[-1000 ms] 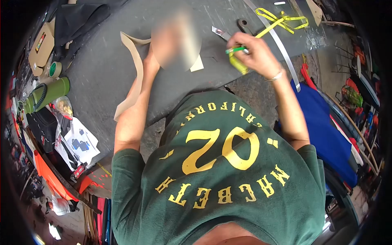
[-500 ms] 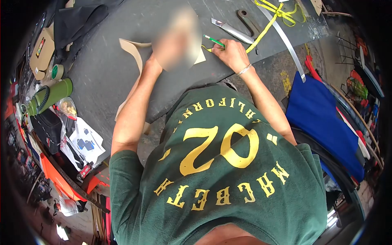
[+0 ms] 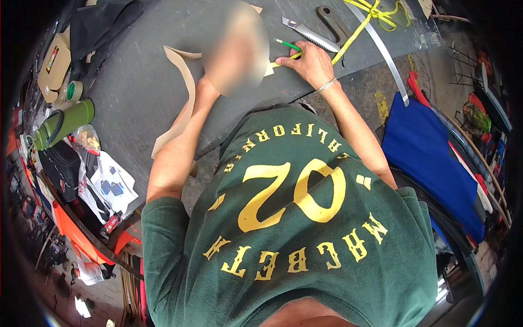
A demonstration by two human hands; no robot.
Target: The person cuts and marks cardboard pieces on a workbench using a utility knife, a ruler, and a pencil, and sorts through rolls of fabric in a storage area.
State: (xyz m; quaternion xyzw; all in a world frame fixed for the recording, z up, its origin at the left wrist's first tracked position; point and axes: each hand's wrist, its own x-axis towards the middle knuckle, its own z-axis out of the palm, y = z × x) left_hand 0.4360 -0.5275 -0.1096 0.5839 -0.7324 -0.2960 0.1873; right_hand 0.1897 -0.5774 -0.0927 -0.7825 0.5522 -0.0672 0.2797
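My right hand (image 3: 311,66) is closed around a green pencil (image 3: 286,44), which sticks out to the left. Its thumb and finger also meet at the yellow tape measure (image 3: 348,48), whose end reaches a pale piece of card (image 3: 269,70). My left hand (image 3: 235,60) lies over the table beside that card, but a blur smears its fingers and whatever is under them. A curled tan strip of card or paper (image 3: 188,87) loops out left of it and hangs across my left forearm.
On the dark tabletop (image 3: 141,92), a utility knife (image 3: 313,36), a metal tool (image 3: 330,24) and a metal ruler (image 3: 384,54) lie beyond my right hand. A green bottle (image 3: 68,122), tape roll (image 3: 74,91) and printed sheet (image 3: 113,182) are at left. Blue fabric (image 3: 430,163) hangs right.
My right hand has shifted slightly, with its thumb now at the tape measure and the pencil raised away from the card. The tan strip has swung across my left forearm.
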